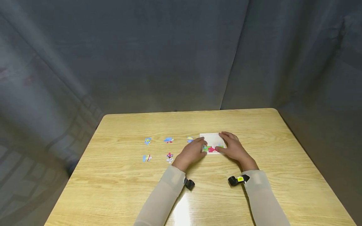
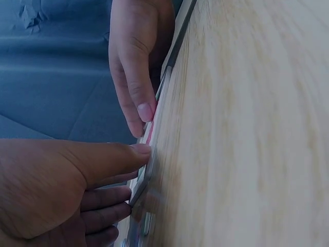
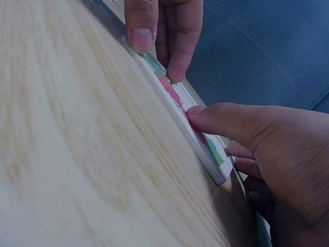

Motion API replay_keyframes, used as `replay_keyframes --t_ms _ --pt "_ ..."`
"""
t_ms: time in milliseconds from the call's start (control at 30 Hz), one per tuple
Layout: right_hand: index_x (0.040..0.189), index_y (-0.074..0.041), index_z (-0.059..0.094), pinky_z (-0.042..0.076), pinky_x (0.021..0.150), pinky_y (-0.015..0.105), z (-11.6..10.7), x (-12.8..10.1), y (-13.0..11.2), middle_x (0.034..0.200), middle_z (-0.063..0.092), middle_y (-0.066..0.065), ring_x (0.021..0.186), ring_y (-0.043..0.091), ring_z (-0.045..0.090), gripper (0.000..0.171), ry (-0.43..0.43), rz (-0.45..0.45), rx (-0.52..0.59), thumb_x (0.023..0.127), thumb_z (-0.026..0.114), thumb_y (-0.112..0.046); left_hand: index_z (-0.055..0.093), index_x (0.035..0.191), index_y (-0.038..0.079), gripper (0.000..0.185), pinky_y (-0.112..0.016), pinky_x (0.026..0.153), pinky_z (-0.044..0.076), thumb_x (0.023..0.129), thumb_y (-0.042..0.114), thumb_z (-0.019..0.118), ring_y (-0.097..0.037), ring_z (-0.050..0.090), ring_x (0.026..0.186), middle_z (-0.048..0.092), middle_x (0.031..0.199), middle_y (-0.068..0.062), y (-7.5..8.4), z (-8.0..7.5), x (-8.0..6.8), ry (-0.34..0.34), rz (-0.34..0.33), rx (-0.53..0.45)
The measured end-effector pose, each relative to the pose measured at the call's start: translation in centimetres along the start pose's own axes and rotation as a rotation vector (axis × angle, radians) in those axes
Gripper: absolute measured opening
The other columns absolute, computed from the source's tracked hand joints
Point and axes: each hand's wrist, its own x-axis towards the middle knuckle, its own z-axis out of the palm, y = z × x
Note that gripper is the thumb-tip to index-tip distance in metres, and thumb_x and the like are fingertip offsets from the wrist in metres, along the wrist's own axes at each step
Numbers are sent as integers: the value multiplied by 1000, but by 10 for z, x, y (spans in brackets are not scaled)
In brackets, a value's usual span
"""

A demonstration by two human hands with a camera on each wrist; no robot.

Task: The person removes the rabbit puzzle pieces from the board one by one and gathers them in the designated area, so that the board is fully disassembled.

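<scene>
A white puzzle tray (image 1: 210, 137) lies on the table, with green and red jigsaw pieces (image 1: 211, 149) along its near side. My left hand (image 1: 193, 152) holds the tray at its left side, thumb at the near left corner. Across from it, my right hand (image 1: 233, 148) grips the right side. In the right wrist view the right thumb (image 3: 218, 117) presses on the red part of the picture, while the other fingers lie along the outer edge. The left wrist view shows the left thumb (image 2: 121, 158) at the tray's near rim.
Left of the tray lie loose jigsaw pieces: a blue one with a flower (image 1: 148, 141), a blue and red one (image 1: 169, 140), a yellow and blue one (image 1: 190, 139), a striped one (image 1: 147, 158) and one with an animal face (image 1: 169, 157). Grey curtains (image 1: 158, 62) hang behind the wooden table (image 1: 118, 188).
</scene>
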Motion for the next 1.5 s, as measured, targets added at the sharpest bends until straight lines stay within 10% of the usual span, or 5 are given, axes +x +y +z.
replay_keyframes --t_ms 1500 --pt "149 -4 37 23 109 61 -2 -5 0 153 29 18 140 41 19 79 -6 -6 10 87 72 -38 61 128 13 37 -26 91 47 91 10 66 -15 55 107 60 118 1 4 -2 1 32 32 -40"
